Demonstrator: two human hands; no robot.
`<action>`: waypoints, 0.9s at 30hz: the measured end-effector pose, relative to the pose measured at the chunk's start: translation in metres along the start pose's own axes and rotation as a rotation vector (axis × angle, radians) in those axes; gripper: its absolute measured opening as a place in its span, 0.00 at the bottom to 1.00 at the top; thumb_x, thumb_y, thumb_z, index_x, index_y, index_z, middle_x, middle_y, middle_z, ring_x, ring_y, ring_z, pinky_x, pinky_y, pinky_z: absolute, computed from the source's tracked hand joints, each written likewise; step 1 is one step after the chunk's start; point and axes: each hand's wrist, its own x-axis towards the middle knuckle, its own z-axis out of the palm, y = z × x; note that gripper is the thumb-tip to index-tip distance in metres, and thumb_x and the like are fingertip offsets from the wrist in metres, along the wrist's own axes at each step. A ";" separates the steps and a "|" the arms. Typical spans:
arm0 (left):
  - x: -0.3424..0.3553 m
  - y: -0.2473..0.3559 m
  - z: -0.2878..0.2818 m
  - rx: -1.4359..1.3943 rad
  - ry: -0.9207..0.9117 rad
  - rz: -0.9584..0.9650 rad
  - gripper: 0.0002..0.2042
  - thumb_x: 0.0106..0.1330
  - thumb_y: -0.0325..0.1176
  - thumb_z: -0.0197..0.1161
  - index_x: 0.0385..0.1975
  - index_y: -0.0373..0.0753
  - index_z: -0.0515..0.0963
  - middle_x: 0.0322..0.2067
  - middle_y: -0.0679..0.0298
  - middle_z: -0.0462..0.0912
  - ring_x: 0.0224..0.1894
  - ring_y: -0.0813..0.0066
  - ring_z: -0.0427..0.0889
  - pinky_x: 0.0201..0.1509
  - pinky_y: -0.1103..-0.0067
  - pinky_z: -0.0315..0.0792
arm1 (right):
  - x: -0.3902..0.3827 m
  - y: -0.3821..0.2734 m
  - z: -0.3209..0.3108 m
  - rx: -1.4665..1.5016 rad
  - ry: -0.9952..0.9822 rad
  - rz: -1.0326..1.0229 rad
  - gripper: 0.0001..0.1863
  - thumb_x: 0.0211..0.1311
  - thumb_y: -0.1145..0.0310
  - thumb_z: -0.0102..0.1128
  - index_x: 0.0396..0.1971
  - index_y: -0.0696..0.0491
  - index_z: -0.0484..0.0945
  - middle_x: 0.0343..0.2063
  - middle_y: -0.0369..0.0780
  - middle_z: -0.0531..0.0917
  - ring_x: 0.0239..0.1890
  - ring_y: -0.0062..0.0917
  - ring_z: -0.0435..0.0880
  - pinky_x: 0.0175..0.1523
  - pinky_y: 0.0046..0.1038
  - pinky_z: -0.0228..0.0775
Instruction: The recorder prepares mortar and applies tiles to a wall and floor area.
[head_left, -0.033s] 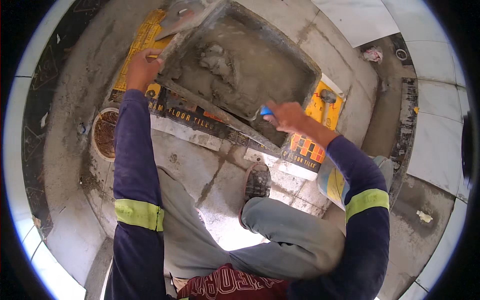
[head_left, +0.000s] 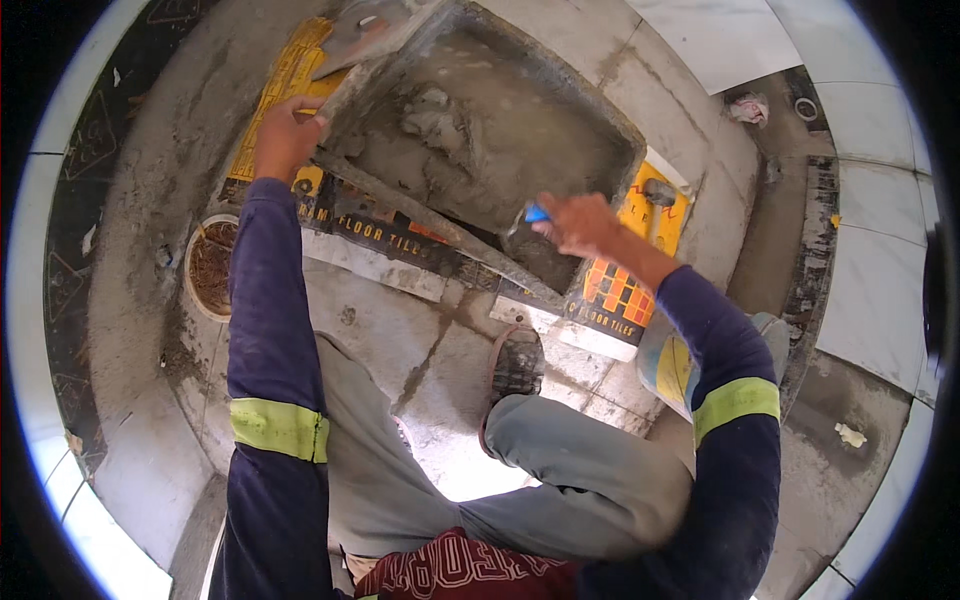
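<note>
My left hand (head_left: 290, 135) is closed on the near-left rim of a grey mortar tub (head_left: 620, 135). Inside the tub lies wet grey mortar (head_left: 470, 90), with a lump toward the left. My right hand (head_left: 580, 225) is closed round a blue-handled tool (head_left: 536, 213) at the tub's lower right, its working end low in the mortar and partly hidden. The tub sits on yellow and black tile cartons (head_left: 370, 232). A trowel-like tool (head_left: 355, 35) rests beside the tub's upper left.
A round bucket (head_left: 210, 270) with brown contents stands at left. A pale curved container (head_left: 660, 370) is beside my right arm. A small grey tool (head_left: 658, 192) lies on the right carton. White tiles (head_left: 875, 280) line the right. My foot (head_left: 515, 365) is below the tub.
My right hand and the blue handle have shifted slightly right and up along the tub. My left hand stays on the rim.
</note>
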 end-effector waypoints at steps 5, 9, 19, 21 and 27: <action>0.001 0.000 0.001 -0.012 0.009 -0.032 0.14 0.54 0.30 0.65 0.42 0.39 0.82 0.30 0.59 0.85 0.33 0.71 0.83 0.40 0.74 0.74 | 0.026 0.025 -0.015 -0.051 0.269 -0.178 0.19 0.63 0.51 0.53 0.40 0.51 0.67 0.24 0.45 0.81 0.30 0.45 0.82 0.28 0.44 0.71; 0.003 0.000 -0.002 0.007 0.008 -0.034 0.14 0.54 0.31 0.65 0.41 0.41 0.82 0.31 0.58 0.85 0.34 0.69 0.84 0.41 0.74 0.74 | 0.021 0.018 -0.023 -0.037 0.264 -0.137 0.19 0.62 0.51 0.55 0.39 0.52 0.68 0.25 0.46 0.81 0.30 0.47 0.81 0.30 0.46 0.72; -0.012 -0.001 0.007 0.096 0.091 0.089 0.14 0.56 0.34 0.64 0.43 0.42 0.82 0.37 0.58 0.85 0.40 0.63 0.83 0.46 0.71 0.73 | 0.005 -0.001 -0.043 0.487 0.003 0.188 0.26 0.61 0.44 0.54 0.41 0.55 0.74 0.35 0.51 0.82 0.36 0.45 0.82 0.40 0.42 0.74; -0.009 -0.003 0.006 0.056 0.103 -0.007 0.13 0.56 0.34 0.63 0.42 0.45 0.82 0.40 0.59 0.84 0.44 0.62 0.82 0.49 0.70 0.73 | -0.011 -0.024 -0.088 0.651 -0.123 0.269 0.27 0.62 0.43 0.53 0.37 0.57 0.75 0.30 0.48 0.82 0.32 0.37 0.83 0.33 0.37 0.74; -0.003 -0.007 0.014 -0.079 0.120 -0.038 0.11 0.55 0.33 0.64 0.38 0.47 0.84 0.38 0.59 0.84 0.43 0.59 0.82 0.48 0.70 0.74 | 0.090 -0.052 -0.176 0.138 -0.200 -0.077 0.26 0.63 0.44 0.50 0.30 0.56 0.77 0.14 0.39 0.75 0.14 0.26 0.77 0.19 0.31 0.69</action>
